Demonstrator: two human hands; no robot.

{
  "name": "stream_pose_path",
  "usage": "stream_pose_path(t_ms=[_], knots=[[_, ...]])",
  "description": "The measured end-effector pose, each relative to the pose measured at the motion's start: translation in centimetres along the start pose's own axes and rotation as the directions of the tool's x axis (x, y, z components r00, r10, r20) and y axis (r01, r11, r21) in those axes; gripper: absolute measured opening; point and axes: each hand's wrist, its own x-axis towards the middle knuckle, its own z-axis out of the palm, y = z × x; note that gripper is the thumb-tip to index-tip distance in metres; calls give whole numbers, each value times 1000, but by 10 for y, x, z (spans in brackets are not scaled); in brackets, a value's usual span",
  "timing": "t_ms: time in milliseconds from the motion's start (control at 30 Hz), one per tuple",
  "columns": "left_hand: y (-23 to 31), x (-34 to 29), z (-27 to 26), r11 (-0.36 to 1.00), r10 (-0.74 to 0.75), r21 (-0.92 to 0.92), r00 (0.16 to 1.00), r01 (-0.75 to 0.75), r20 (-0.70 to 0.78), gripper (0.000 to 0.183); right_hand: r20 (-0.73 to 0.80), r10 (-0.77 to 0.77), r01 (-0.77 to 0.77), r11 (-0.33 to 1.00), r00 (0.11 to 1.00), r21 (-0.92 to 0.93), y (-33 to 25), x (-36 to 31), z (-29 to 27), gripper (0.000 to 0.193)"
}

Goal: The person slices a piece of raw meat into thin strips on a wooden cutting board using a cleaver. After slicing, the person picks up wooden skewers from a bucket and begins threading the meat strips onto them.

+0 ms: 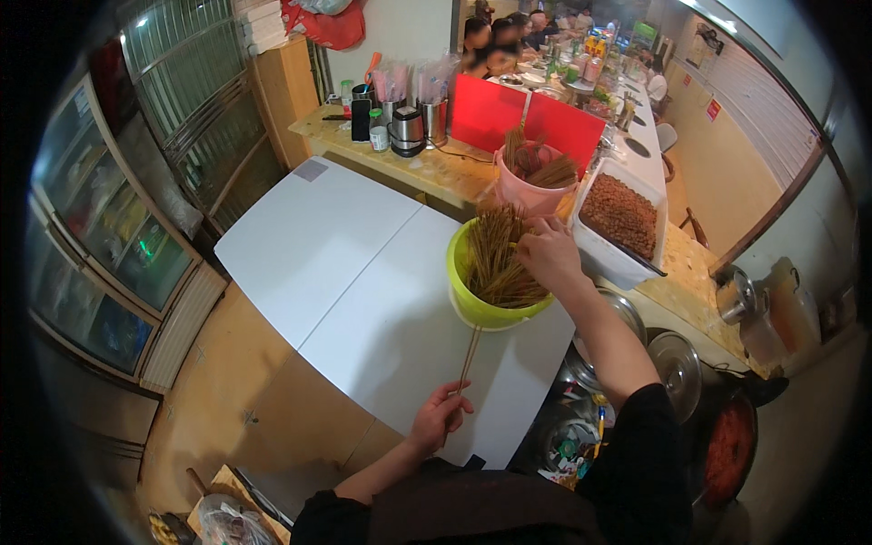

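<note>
A lime-green bucket [463, 302] stands on the white table, packed with thin brown bamboo skewers [493, 254] that point up and fan out over its rim. My right hand [548, 252] reaches over the bucket's right side, its fingers closed in a pinch at the skewers; the fingertips are partly hidden. Nearer to me, my left hand [440, 418] is closed round a few loose skewers [470, 356], which stick up toward the front of the bucket.
Behind the bucket a pink bucket [525, 195] holds more skewers. A white tub [601, 254] of brown, bean-like food stands to its right. The white folding table [336, 245] spreads left. Metal lids [674, 368] and a pot of red contents [729, 445] lie right of me.
</note>
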Motion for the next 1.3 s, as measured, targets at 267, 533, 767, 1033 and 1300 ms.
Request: stream_pose_path(t_ms=[267, 533, 767, 1033, 1300], knots=[[9, -5, 9, 986, 74, 157, 990, -54, -121, 37, -313, -52, 126, 967, 948, 222, 17, 15, -28, 9], [37, -6, 18, 977, 106, 190, 993, -96, -46, 42, 97, 194, -150, 275, 976, 950, 17, -26, -144, 7], [21, -1, 55, 980, 127, 142, 989, -137, 79, 43, 227, -294, 27, 662, 929, 749, -53, -29, -35, 16], [6, -16, 32, 979, 202, 26, 966, -200, -164, 39, -159, -184, 221, 940, 970, 259, -8, 94, 33, 11], [8, -32, 18, 980, 197, 57, 953, -189, -228, 39, 127, -296, 294, 955, 947, 33, 0, 124, 53, 12]])
